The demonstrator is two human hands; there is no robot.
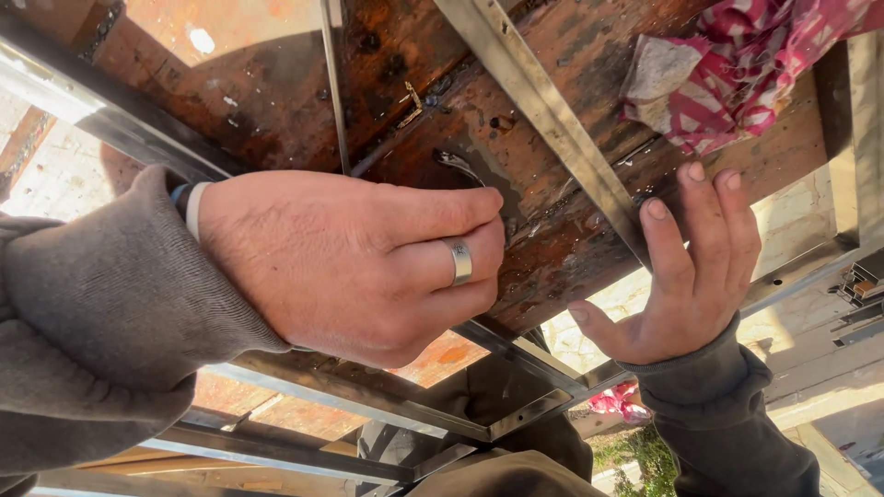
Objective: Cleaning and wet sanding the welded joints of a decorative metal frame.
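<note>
Left hand (354, 262), ringed, clenched around a thin tool with a blue-and-white handle end (187, 202), tip hidden at the stained wooden board (414, 83). Right hand (686, 267) released, fingers spread flat against the board beside a metal bar (543, 110). Pink patterned cloth (737, 64) bunched above.

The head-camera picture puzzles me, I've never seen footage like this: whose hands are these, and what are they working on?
The camera sits on a person's head and looks down at their own two hands. The left hand, wearing a ring, is closed around a tool, mostly hidden, whose thin metal tip touches a stained wooden board. The right hand is open, fingers resting against a metal frame bar lying on that board. A pink-and-white cloth lies at the top right.
</note>
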